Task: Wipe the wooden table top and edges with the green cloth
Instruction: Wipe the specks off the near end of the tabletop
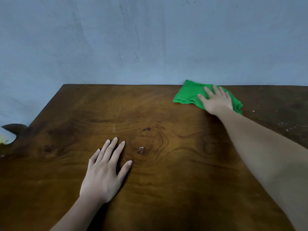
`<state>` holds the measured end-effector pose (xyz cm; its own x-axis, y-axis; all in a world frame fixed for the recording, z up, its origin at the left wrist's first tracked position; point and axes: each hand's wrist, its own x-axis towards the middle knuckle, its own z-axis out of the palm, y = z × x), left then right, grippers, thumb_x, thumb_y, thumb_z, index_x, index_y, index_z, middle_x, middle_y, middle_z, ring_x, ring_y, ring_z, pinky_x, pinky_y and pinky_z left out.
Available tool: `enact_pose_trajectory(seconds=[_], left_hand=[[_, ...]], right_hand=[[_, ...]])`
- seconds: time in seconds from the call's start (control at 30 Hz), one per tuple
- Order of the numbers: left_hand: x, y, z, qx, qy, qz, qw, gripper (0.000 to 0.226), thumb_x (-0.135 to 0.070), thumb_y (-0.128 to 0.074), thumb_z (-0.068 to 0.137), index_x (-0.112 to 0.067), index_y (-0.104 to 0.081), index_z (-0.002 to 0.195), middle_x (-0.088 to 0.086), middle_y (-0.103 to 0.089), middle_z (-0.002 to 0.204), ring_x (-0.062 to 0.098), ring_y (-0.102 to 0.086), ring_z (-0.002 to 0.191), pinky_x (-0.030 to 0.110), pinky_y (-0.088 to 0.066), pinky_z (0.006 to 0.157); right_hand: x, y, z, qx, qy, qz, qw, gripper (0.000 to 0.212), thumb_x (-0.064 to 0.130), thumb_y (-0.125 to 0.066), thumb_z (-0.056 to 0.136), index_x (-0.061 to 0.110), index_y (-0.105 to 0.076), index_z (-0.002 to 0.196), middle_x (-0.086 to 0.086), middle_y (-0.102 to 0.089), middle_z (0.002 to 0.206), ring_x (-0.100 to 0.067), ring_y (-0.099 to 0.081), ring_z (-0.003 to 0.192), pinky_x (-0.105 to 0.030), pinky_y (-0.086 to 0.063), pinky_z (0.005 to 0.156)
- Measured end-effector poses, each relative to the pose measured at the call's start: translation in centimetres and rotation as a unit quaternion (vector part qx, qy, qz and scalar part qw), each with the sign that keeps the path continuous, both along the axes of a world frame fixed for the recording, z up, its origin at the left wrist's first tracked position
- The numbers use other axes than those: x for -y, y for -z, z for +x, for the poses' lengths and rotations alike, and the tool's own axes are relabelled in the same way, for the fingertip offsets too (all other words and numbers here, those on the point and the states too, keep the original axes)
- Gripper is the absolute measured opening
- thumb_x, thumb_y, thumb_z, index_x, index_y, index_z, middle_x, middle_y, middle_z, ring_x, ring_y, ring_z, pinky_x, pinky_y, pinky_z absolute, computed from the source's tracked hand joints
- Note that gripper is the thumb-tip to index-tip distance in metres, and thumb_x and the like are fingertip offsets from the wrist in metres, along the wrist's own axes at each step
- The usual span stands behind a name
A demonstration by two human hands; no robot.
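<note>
The dark wooden table (pixel 166 189) fills the lower half of the view, its far edge against a blue-grey wall. The green cloth (pixel 188 94) lies flat at the far edge, right of centre. My right hand (pixel 216 101) presses down on the cloth with fingers spread, arm stretched out across the table. My left hand (pixel 105 170) rests flat on the bare wood near the middle, fingers apart, holding nothing. A small wet spot (pixel 141 150) glints just right of its fingertips.
The blue-grey wall (pixel 150 39) stands directly behind the table. White specks (pixel 281 120) dot the wood at the far right. A pale object (pixel 7 136) pokes in past the table's left edge, where the edge curves.
</note>
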<state>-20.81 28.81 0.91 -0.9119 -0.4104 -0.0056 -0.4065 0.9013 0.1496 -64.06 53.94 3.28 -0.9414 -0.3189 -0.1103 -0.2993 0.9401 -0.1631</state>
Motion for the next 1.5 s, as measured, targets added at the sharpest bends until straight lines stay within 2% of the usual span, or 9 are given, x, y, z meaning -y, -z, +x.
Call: enact_pose_trajectory(seconds=[0.17, 0.3, 0.5, 0.67, 0.8, 0.97, 1.13, 1.3, 1.5], left_hand=[[0.0, 0.0, 0.0, -0.001, 0.002, 0.005, 1.0, 0.085, -0.087, -0.001, 0.101, -0.045, -0.003, 0.175, -0.018, 0.008, 0.183, 0.002, 0.021, 0.166, 0.038, 0.005, 0.137], [0.0, -0.2, 0.0, 0.003, 0.0, 0.007, 1.0, 0.085, -0.086, 0.0, 0.101, -0.045, -0.001, 0.175, -0.018, 0.009, 0.183, 0.003, 0.021, 0.166, 0.04, 0.002, 0.138], [-0.1, -0.2, 0.0, -0.002, -0.002, 0.01, 1.0, 0.084, -0.085, -0.002, 0.102, -0.044, -0.005, 0.176, -0.017, 0.006, 0.184, 0.004, 0.019, 0.167, 0.042, 0.001, 0.138], [-0.1, -0.2, 0.2, -0.013, -0.004, 0.009, 1.0, 0.081, -0.082, -0.007, 0.106, -0.041, -0.012, 0.176, -0.015, -0.001, 0.185, 0.004, 0.014, 0.168, 0.041, -0.001, 0.138], [-0.1, -0.5, 0.1, -0.015, -0.005, 0.029, 0.999, 0.081, -0.082, -0.007, 0.106, -0.042, -0.016, 0.175, -0.015, -0.006, 0.185, 0.007, 0.01, 0.17, 0.043, 0.0, 0.138], [-0.4, -0.7, 0.7, -0.037, -0.001, 0.039, 0.999, 0.072, -0.079, -0.013, 0.109, -0.044, -0.033, 0.168, -0.015, -0.03, 0.177, 0.013, -0.018, 0.167, 0.043, -0.016, 0.136], [-0.6, -0.8, 0.8, -0.031, -0.001, 0.034, 0.999, 0.07, -0.077, -0.017, 0.109, -0.043, -0.033, 0.168, -0.016, -0.032, 0.175, 0.013, -0.023, 0.165, 0.042, -0.019, 0.135], [-0.5, -1.0, 0.6, -0.027, -0.005, 0.035, 0.999, 0.07, -0.077, -0.02, 0.109, -0.044, -0.031, 0.169, -0.016, -0.027, 0.178, 0.01, -0.016, 0.167, 0.042, -0.016, 0.134], [-0.6, -1.3, 0.3, -0.026, -0.008, 0.035, 0.999, 0.083, -0.085, -0.012, 0.101, -0.043, -0.033, 0.169, -0.013, -0.028, 0.178, 0.015, -0.02, 0.168, 0.049, -0.019, 0.135]], right_hand=[[-4.4, 0.9, -1.4, 0.009, 0.137, 0.001, 0.99, 0.084, 0.078, -0.015, 0.104, 0.037, -0.013, 0.177, -0.007, -0.003, 0.186, -0.034, -0.001, 0.171, -0.057, -0.002, 0.136], [-0.1, 0.9, 0.0, 0.031, 0.169, 0.009, 0.985, 0.082, 0.072, -0.013, 0.107, 0.031, -0.004, 0.178, -0.012, 0.005, 0.185, -0.041, 0.006, 0.17, -0.063, 0.005, 0.134], [13.7, 0.8, 7.7, 0.013, -0.018, 0.029, 0.999, 0.08, 0.071, -0.006, 0.108, 0.032, 0.003, 0.177, -0.012, 0.011, 0.184, -0.042, 0.009, 0.169, -0.066, 0.003, 0.133], [23.9, 0.8, 17.2, -0.002, -0.188, 0.019, 0.982, 0.078, 0.074, -0.002, 0.106, 0.039, 0.005, 0.175, -0.009, 0.014, 0.183, -0.042, 0.013, 0.168, -0.066, 0.009, 0.133], [25.7, 1.1, 22.4, -0.001, -0.317, 0.007, 0.948, 0.072, 0.075, -0.008, 0.108, 0.047, -0.005, 0.175, 0.0, 0.009, 0.185, -0.033, 0.013, 0.17, -0.062, 0.01, 0.133], [21.8, 1.7, 22.8, 0.003, -0.384, -0.022, 0.923, 0.067, 0.073, -0.014, 0.109, 0.052, -0.012, 0.173, 0.008, 0.004, 0.185, -0.02, 0.01, 0.171, -0.053, 0.01, 0.135], [16.4, 2.1, 22.0, 0.0, -0.355, -0.035, 0.934, 0.069, 0.077, -0.014, 0.107, 0.056, -0.012, 0.172, 0.01, 0.004, 0.185, -0.015, 0.01, 0.17, -0.048, 0.008, 0.136], [8.6, 1.9, 19.4, -0.003, -0.24, -0.035, 0.97, 0.07, 0.079, -0.012, 0.106, 0.056, -0.011, 0.172, 0.01, 0.006, 0.185, -0.015, 0.011, 0.17, -0.048, 0.007, 0.137], [0.9, 2.0, 20.1, -0.007, -0.123, -0.005, 0.992, 0.071, 0.077, -0.004, 0.107, 0.052, -0.002, 0.173, 0.005, 0.01, 0.185, -0.021, 0.013, 0.17, -0.051, 0.007, 0.137]])
